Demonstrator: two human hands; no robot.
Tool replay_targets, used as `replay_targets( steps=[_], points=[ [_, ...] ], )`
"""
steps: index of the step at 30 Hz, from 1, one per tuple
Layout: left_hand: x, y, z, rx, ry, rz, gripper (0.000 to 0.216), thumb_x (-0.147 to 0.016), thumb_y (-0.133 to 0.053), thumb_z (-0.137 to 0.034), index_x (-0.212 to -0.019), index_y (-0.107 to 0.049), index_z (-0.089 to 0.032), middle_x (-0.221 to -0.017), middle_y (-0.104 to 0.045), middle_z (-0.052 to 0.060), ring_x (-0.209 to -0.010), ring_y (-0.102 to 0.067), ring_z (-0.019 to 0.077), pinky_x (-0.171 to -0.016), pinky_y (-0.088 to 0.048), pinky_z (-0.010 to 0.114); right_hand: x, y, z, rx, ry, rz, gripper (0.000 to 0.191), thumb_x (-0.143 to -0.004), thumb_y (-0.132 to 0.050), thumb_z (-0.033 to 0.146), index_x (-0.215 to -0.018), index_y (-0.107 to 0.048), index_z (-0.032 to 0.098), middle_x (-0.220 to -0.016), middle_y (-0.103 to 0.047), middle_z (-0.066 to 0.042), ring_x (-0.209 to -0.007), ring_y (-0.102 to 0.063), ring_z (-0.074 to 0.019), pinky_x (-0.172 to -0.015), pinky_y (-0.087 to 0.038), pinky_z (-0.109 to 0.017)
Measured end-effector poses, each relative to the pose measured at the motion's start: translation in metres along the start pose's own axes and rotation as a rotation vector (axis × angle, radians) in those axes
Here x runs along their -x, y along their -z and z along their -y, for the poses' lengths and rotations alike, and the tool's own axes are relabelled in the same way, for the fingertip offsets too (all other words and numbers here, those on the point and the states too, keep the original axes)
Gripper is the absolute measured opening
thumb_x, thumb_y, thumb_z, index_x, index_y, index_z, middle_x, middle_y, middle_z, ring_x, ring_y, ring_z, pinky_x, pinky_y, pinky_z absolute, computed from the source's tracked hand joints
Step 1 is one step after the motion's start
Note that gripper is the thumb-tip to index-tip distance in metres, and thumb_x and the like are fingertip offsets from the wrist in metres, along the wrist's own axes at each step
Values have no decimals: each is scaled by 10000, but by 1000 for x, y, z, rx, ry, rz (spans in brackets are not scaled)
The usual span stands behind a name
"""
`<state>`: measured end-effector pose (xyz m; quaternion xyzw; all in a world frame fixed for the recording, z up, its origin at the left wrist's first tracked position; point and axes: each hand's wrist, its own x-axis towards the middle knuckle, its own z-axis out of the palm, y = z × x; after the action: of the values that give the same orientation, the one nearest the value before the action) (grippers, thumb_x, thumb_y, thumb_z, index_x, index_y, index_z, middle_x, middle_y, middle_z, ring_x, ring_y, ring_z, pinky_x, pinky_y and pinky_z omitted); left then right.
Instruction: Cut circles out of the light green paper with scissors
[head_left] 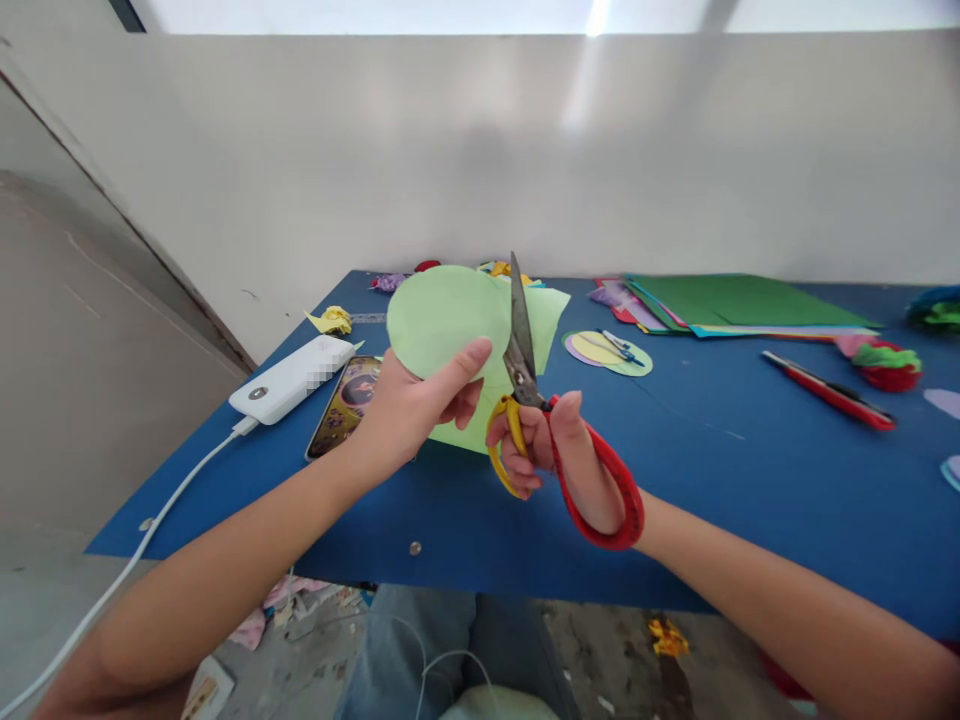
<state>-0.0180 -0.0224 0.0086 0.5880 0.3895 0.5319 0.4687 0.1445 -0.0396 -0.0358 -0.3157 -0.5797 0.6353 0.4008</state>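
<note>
My left hand pinches a light green paper circle between thumb and fingers, holding it up above the table. Against the circle's right edge stand the blades of a pair of scissors, pointing upward. My right hand is closed on their handles, with the thumb through the large red loop and fingers in the yellow one. Behind the circle, more light green paper shows, partly hidden by my hands and the scissors. Whether the blades touch the paper I cannot tell.
On the blue table lie a white power bank with a cable, a phone, paper discs with a compass, stacked coloured sheets, a red utility knife and crumpled paper. A wall rises behind.
</note>
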Motion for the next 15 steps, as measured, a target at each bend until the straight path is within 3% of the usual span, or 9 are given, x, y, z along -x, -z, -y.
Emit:
replay_targets(
  steps=[3, 6, 8, 11, 15],
  points=[
    [0, -4, 2, -88, 12, -41, 365, -829, -636, -432, -605, -550, -156, -527, -533, -3, -418, -481, 81, -390, -330, 208, 1, 0, -4, 25, 38, 46, 823, -714, -212, 888, -834, -559, 151, -643, -495, -18, -512, -466, -121, -473, -436, -269],
    [-1, -5, 4, -137, -20, -58, 397, -837, -627, -435, -570, -537, -154, -504, -521, -5, -414, -483, 78, -405, -357, 202, -1, 1, -8, -64, 30, 115, 900, -697, -197, 899, -937, -621, 142, -833, -614, -113, -718, -615, -201, -538, -528, -303],
    [-1, -4, 5, -141, -22, -58, 397, -835, -630, -425, -561, -524, -157, -496, -514, -12, -408, -482, 77, -411, -376, 202, -3, 2, -10, -106, 36, 154, 895, -694, -261, 896, -1055, -623, 161, -1028, -632, -153, -946, -634, -253, -683, -567, -362],
    [-1, -3, 4, -150, -16, -53, 385, -822, -647, -408, -559, -515, -159, -490, -510, -20, -410, -483, 80, -421, -403, 206, -8, 4, -10, -73, 49, 201, 906, -668, -376, 889, -1212, -564, 190, -1295, -550, -184, -1210, -531, -292, -913, -501, -442],
    [2, -3, 1, -240, -72, -34, 390, -844, -623, -389, -549, -516, -159, -480, -512, -19, -435, -496, 80, -469, -436, 208, -9, 5, -7, -42, 36, 199, 940, -661, -293, 917, -1149, -580, 167, -1273, -557, -202, -1148, -554, -307, -846, -510, -426]
  ],
)
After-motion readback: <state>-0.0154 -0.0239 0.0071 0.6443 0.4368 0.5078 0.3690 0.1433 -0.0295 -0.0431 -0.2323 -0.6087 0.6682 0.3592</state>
